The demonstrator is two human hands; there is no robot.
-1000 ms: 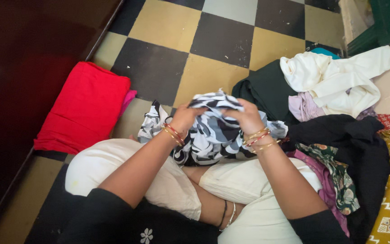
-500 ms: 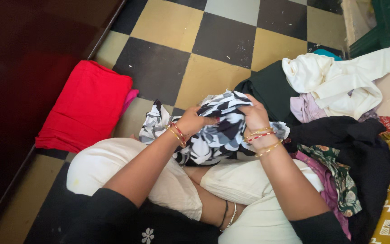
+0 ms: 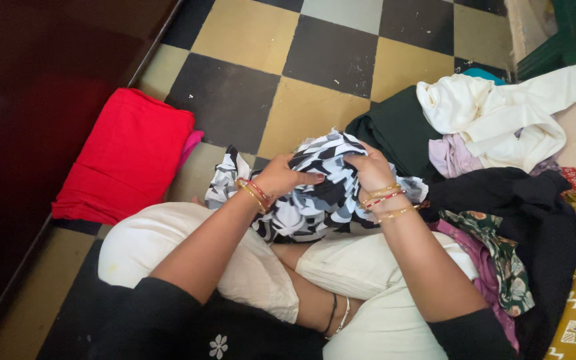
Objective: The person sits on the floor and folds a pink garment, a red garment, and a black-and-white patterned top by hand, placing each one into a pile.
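Black-and-white patterned cloth [image 3: 318, 193] bunched between hands, left hand [image 3: 281, 177] and right hand [image 3: 370, 169] both gripping it

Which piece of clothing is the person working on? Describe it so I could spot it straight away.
Start at the checkered floor, then look to the seated person's lap, left of the heap of clothes. There the left hand and right hand bunch up a black-and-white patterned garment. It is the only black-and-white print; its neighbours are plain dark green, cream and black.
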